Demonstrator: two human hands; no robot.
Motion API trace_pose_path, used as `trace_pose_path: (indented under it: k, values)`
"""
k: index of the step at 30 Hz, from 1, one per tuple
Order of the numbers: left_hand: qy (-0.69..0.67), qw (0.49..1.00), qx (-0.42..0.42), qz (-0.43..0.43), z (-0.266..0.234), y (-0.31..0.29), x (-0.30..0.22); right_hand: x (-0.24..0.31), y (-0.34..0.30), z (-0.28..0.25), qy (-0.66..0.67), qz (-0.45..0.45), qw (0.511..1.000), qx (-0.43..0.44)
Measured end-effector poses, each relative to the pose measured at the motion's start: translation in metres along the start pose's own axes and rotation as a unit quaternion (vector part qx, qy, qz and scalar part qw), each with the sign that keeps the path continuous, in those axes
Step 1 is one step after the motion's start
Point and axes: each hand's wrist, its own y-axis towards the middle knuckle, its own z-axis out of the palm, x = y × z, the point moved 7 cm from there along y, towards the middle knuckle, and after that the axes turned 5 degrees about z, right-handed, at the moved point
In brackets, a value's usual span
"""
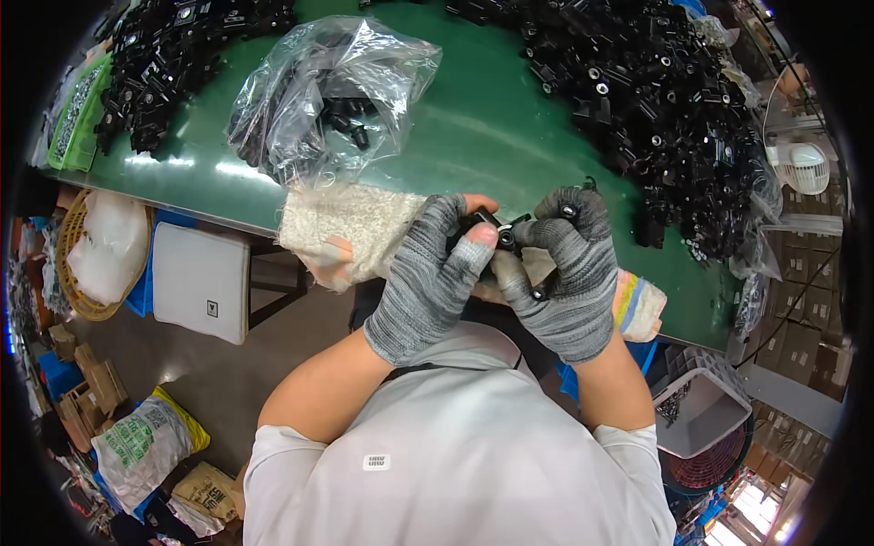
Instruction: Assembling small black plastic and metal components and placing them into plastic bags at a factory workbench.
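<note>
1. Black part (507,237): held up between the hands, above the counter (473,118) near the middle of its near edge. Round eyelet faces up.
2. Left hand (423,278): grip narrow, thumb and forefinger pinching the part. Bare thumb tip shows.
3. Right hand (574,273): grip curled closed, dark pieces (568,211) lodged among the fingers; whether it also pinches the part, cannot tell.
4. Handling, judged by look: light, stiff, perhaps slick; unlikely to break. Best hold: the sides of the body, eyelet left free. Knit gloves should help, though small bits may snag.
5. Near edge, left of the hands: white towel (350,223), hanging over; could catch a dropped piece. Striped cloth (639,305) at right.
6. Clear bag (401,64) of black parts beyond the towel; crowds the left side.
7. Loose heap (655,109) along the right edge; another heap (173,64) toward the far left corner.
</note>
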Motion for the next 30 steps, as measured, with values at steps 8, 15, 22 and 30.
trace_pose_path:
  k: [8, 15, 22, 30]
  values:
    - [0.007, 0.999, 0.016, -0.029, 0.004, 0.008, -0.004, -0.013, 0.019, -0.039, 0.36, 0.154, 0.917, -0.075]
    - [-0.03, 0.997, 0.02, -0.065, 0.003, 0.009, -0.002, 0.009, 0.066, -0.031, 0.666, 0.097, 0.739, 0.044]
    - [0.002, 1.0, 0.018, -0.021, 0.003, 0.014, 0.002, -0.002, 0.058, -0.01, 0.653, 0.105, 0.749, 0.028]
    - [0.072, 0.989, 0.131, 0.005, 0.004, 0.013, -0.011, 0.0, 0.059, -0.03, 0.611, 0.007, 0.787, 0.086]
